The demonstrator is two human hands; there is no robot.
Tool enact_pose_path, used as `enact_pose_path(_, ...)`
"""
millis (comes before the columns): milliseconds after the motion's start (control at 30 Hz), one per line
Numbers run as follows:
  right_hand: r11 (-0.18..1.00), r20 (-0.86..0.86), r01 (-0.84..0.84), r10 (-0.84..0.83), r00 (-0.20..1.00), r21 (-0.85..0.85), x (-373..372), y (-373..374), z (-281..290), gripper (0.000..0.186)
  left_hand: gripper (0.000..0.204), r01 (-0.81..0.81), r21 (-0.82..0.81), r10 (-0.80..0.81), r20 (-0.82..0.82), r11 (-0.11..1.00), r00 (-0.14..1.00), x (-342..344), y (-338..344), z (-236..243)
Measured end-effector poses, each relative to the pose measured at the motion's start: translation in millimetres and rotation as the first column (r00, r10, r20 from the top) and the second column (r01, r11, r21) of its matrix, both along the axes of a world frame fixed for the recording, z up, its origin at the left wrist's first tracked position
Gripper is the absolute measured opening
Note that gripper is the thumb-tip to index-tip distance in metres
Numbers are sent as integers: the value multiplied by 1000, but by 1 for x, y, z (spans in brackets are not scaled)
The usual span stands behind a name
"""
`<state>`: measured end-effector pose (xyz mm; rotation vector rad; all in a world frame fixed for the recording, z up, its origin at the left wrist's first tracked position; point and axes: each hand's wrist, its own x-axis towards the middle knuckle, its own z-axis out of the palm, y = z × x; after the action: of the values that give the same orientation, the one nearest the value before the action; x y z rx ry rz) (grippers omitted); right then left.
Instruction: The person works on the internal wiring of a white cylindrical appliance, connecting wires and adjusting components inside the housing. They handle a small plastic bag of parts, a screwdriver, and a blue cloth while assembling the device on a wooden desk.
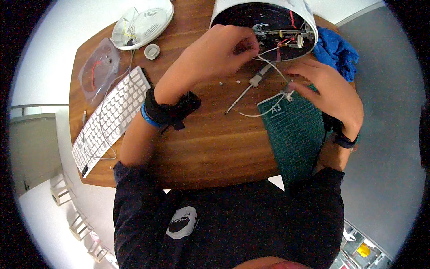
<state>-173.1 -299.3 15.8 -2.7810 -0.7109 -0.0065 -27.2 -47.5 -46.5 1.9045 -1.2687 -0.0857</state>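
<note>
My left hand (226, 54) is curled at the front rim of a white cylindrical appliance (309, 15), whose dark interior (275, 42) holds coloured wires and a small board. A white cable (275, 65) runs by my fingertips; what they grip is hidden. My right hand (327, 92) is open, thumb and fingers apart around the cable's small connector (288, 95), above a green cutting mat (291, 134). Between my hands lies a thin rod-like item with a pale plastic block (255, 80).
A white keyboard (112, 119) with a loose cable lies left on the wooden table (206, 152). A clear plastic tray (96, 74), white round cover (148, 22) and small ring (152, 51) are behind it. Blue cloth (338, 56) sits right of the appliance.
</note>
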Motion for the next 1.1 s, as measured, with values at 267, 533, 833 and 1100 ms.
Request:
enact_pose_path(267, 985, -332, -175, 166, 929, 3, -14, 57, 9, 31, 16, 126, -260, -153, -85, 957, 985, 15, -2, -3)
enact_pose_path(533, 982, -189, -156, 134, 973, -107, 3, 75, -45, 36, 16, 138, -203, -180, -201, 969, 963, 4, 11, 33)
enact_pose_path(833, 980, 28, 10, -5, 1000, -198, 36, 93, -74, 27, 15, 119, -177, -151, -178, 977, 972, -1, 22, 48)
enact_pose_path(1100, 992, -49, -95, 91, 995, -84, 44, 78, -87, 23, 18, 90, -207, -112, -100, 974, 989, 7, 4, 18)
